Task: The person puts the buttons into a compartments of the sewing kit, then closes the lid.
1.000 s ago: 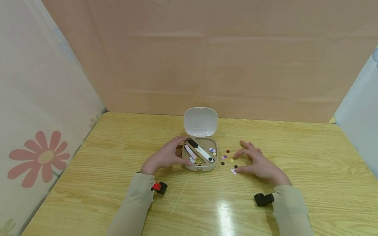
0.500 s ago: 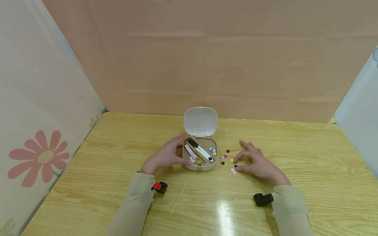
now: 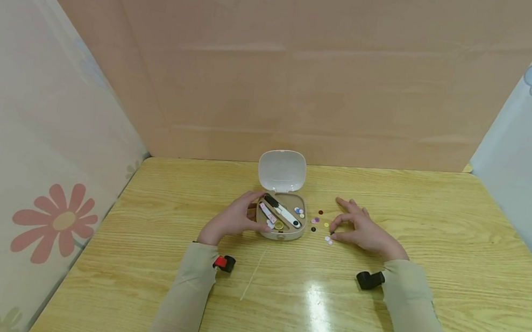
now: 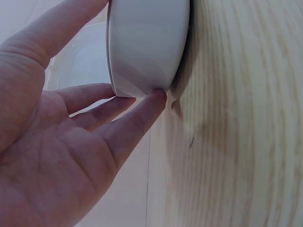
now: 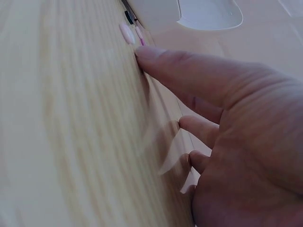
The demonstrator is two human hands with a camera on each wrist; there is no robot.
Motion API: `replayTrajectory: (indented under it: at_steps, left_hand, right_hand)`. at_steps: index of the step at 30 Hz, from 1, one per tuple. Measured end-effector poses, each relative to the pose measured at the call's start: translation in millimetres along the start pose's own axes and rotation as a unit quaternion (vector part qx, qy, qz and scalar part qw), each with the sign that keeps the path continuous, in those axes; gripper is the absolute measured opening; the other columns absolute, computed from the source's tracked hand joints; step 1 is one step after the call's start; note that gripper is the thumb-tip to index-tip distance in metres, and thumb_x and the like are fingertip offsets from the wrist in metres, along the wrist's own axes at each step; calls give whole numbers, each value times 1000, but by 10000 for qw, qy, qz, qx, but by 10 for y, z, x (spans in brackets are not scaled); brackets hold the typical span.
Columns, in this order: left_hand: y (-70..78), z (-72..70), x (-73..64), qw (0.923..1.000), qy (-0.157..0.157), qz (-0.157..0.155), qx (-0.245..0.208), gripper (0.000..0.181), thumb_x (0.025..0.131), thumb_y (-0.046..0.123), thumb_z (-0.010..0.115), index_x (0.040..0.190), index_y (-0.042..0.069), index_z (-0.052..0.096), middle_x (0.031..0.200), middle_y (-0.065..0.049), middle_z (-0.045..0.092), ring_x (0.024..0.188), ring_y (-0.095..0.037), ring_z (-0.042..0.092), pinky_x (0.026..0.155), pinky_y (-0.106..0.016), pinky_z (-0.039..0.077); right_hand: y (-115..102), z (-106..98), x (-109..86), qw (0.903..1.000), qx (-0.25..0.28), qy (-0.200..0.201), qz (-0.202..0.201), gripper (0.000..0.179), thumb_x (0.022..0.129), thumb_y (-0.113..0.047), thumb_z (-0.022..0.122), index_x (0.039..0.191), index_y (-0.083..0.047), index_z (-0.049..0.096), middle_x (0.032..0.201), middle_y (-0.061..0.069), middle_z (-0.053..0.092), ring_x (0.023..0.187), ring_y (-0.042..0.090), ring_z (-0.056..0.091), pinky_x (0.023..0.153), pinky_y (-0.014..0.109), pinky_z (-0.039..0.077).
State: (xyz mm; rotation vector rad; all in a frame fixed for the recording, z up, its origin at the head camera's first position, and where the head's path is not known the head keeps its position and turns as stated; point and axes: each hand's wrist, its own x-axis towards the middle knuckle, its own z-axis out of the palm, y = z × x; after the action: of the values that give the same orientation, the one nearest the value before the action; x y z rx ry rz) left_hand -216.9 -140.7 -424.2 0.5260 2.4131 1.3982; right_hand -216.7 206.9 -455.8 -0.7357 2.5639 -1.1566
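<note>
An open white sewing-style box point(image 3: 290, 237) stands on the table with its lid point(image 3: 282, 171) tipped back. My left hand point(image 3: 231, 221) grips its left side, thumb at the front and fingers point(image 4: 137, 113) against the back wall. Inside lie a long white tool with a black end point(image 3: 285, 214), a small pink-and-white item point(image 3: 267, 213), a yellow ring point(image 3: 279, 225) and several buttons point(image 3: 299, 211). To the right, my right hand point(image 3: 363, 234) pinches a small black button point(image 3: 332, 233) at the tabletop between thumb and index finger, the other fingers spread.
Several loose buttons lie between box and right hand, among them a dark red one point(image 3: 321, 212), a yellow one point(image 3: 326, 225), another black one point(image 3: 313, 229) and pale ones point(image 3: 328, 239). A thin pale stick point(image 3: 253, 275) lies nearer the front. A pinkish screen point(image 3: 285, 70) stands behind the table.
My right index finger has drawn back from beside the yellow button towards the thumb, and the two now close on the black button. The left hand and the box stay put.
</note>
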Motion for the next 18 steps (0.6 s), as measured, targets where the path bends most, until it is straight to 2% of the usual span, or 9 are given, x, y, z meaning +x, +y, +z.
replayTrajectory:
  at_steps: [18]
  left_hand:
    - [-29, 0, 15, 9999, 35, 16, 127, 92, 73, 17, 85, 149, 11, 33, 146, -5, 35, 130, -26, 41, 100, -31, 44]
  right_hand:
    - [14, -4, 9, 10000, -10, 21, -89, 10, 84, -23, 75, 82, -19, 67, 155, 23, 14, 139, 48, -8, 108, 61, -14]
